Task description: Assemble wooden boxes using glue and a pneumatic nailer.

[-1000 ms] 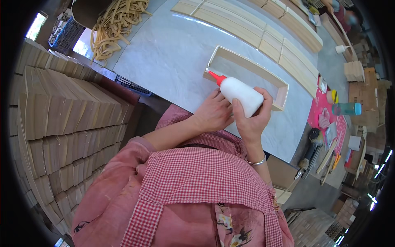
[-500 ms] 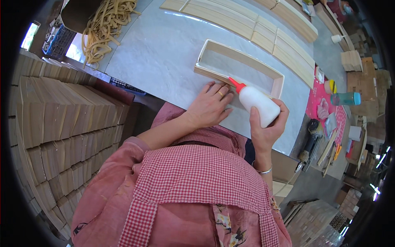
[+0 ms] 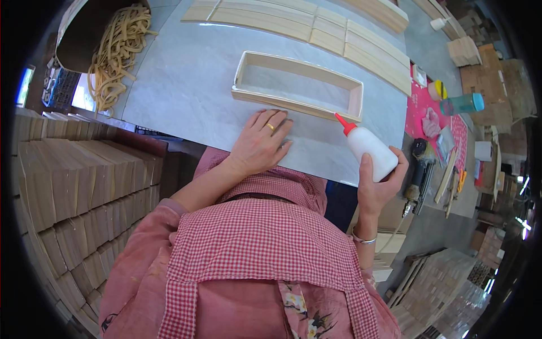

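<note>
On the worktable lies a long, narrow rectangular wooden frame (image 3: 291, 106), with whitish glue showing along its upper edges at the left end. My right hand (image 3: 383, 189) is wrapped round a white squeeze bottle (image 3: 374, 153) with a red pointed nozzle. The bottle is tilted, and its tip sits by the near long side of the frame, close to the right corner. Whether the tip touches the wood I cannot tell. My left hand (image 3: 258, 144) rests flat on the tabletop with fingers stretched out, just in front of the frame's near side, holding nothing.
Thin wooden strips (image 3: 282, 21) lie in rows across the far side of the table (image 3: 180, 73). Tan bands (image 3: 121, 56) spill from a container at far left. Stacked wooden boards (image 3: 84, 175) stand left. A teal jar (image 3: 463, 104) and a power tool (image 3: 418, 175) are right.
The bottle's tip has travelled rightward along the frame's near side to near its right corner. My left hand stays flat on the table. The whole view has shifted a little.
</note>
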`<state>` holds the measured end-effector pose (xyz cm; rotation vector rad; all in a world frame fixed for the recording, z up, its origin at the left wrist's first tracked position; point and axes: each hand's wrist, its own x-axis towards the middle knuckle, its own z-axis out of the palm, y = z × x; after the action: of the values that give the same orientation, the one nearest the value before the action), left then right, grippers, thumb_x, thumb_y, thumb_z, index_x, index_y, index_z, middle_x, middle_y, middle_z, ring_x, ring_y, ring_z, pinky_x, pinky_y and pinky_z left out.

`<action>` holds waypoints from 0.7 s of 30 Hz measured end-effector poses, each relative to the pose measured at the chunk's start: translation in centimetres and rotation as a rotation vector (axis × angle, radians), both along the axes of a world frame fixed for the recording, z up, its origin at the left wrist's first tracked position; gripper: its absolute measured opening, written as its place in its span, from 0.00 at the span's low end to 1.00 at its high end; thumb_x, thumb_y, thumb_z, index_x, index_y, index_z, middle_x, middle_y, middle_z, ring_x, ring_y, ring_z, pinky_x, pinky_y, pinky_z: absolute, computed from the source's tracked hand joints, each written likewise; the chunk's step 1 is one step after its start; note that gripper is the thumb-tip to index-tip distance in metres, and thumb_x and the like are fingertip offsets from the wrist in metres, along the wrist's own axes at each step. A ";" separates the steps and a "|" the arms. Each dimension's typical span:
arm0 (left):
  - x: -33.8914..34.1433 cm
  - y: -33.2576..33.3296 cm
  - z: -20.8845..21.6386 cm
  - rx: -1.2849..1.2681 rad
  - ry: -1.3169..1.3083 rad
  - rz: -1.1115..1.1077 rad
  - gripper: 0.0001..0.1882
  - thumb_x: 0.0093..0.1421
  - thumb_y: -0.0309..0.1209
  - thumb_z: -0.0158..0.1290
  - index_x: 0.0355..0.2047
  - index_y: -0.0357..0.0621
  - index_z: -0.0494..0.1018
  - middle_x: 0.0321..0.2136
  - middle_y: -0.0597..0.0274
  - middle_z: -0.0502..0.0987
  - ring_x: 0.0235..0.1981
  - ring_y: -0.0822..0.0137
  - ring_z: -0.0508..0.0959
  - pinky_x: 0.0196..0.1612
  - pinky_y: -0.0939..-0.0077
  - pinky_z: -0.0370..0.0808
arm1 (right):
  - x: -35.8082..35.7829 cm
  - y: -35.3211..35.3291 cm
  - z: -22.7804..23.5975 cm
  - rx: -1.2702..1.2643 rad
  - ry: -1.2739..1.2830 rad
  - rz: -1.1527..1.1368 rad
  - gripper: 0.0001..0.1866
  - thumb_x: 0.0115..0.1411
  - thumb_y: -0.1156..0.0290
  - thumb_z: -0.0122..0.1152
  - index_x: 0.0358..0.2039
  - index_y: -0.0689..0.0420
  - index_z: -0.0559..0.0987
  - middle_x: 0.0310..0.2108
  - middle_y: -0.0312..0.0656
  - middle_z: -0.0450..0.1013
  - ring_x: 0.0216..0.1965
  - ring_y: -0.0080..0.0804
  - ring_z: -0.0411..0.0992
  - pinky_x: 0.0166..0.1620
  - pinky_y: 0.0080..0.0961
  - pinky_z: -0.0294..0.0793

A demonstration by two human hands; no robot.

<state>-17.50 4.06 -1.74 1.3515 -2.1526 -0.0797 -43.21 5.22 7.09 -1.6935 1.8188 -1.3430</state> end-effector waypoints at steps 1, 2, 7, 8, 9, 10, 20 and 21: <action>0.0 0.0 0.0 -0.012 0.005 -0.001 0.23 0.61 0.38 0.58 0.53 0.40 0.73 0.58 0.51 0.71 0.59 0.52 0.70 0.64 0.58 0.65 | -0.4 0.1 -0.1 -0.008 0.012 -0.020 0.29 0.54 0.71 0.73 0.54 0.60 0.70 0.46 0.46 0.72 0.42 0.37 0.73 0.45 0.30 0.76; 0.1 0.0 0.0 -0.024 0.010 -0.002 0.23 0.60 0.37 0.58 0.54 0.40 0.73 0.58 0.50 0.71 0.59 0.52 0.70 0.64 0.58 0.65 | -0.7 0.1 -0.1 -0.015 0.023 -0.039 0.29 0.54 0.71 0.73 0.54 0.60 0.70 0.46 0.46 0.72 0.42 0.37 0.73 0.45 0.30 0.76; -0.1 -0.2 0.5 -0.067 -0.022 0.000 0.25 0.61 0.38 0.58 0.55 0.40 0.73 0.60 0.50 0.69 0.60 0.52 0.69 0.64 0.59 0.64 | -2.4 0.0 -0.2 -0.025 0.040 -0.097 0.29 0.54 0.70 0.73 0.54 0.60 0.70 0.46 0.46 0.72 0.42 0.37 0.73 0.46 0.31 0.75; -0.1 -0.2 0.5 -0.077 -0.035 0.003 0.25 0.61 0.39 0.57 0.56 0.40 0.73 0.60 0.50 0.69 0.60 0.52 0.69 0.64 0.59 0.64 | -2.6 0.0 -0.2 -0.025 0.041 -0.107 0.29 0.54 0.70 0.73 0.54 0.60 0.70 0.47 0.47 0.72 0.42 0.37 0.73 0.46 0.31 0.75; -0.1 -0.3 0.6 -0.078 -0.035 -0.002 0.25 0.61 0.39 0.57 0.56 0.40 0.73 0.60 0.50 0.69 0.60 0.52 0.69 0.64 0.59 0.64 | -2.8 0.0 -0.2 -0.025 0.042 -0.112 0.29 0.54 0.70 0.73 0.54 0.60 0.70 0.47 0.47 0.72 0.42 0.37 0.73 0.46 0.31 0.75; -0.2 -0.3 0.6 -0.067 -0.040 0.003 0.26 0.61 0.39 0.57 0.57 0.40 0.73 0.60 0.50 0.69 0.60 0.52 0.69 0.64 0.59 0.64 | -3.0 0.0 -0.1 -0.017 0.031 -0.128 0.29 0.54 0.70 0.73 0.54 0.60 0.70 0.47 0.47 0.72 0.42 0.37 0.72 0.46 0.31 0.75; -0.5 -0.2 1.0 0.035 -0.100 0.059 0.31 0.60 0.40 0.57 0.62 0.41 0.69 0.58 0.51 0.70 0.58 0.52 0.69 0.62 0.57 0.64 | -6.3 -4.5 -2.6 -0.035 -0.224 -0.285 0.26 0.56 0.69 0.71 0.52 0.60 0.69 0.45 0.47 0.70 0.42 0.36 0.70 0.48 0.31 0.73; -0.5 -0.3 1.1 0.015 -0.100 0.043 0.31 0.60 0.40 0.57 0.62 0.41 0.69 0.58 0.51 0.70 0.58 0.52 0.69 0.62 0.57 0.64 | -7.4 -6.1 -3.2 -0.091 -0.197 -0.314 0.25 0.57 0.69 0.70 0.50 0.60 0.69 0.44 0.46 0.70 0.42 0.36 0.70 0.48 0.31 0.73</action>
<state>-17.96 3.78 -0.69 1.4376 -2.2071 -0.0111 -50.61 -0.85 3.93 -1.2975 1.9902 -1.6746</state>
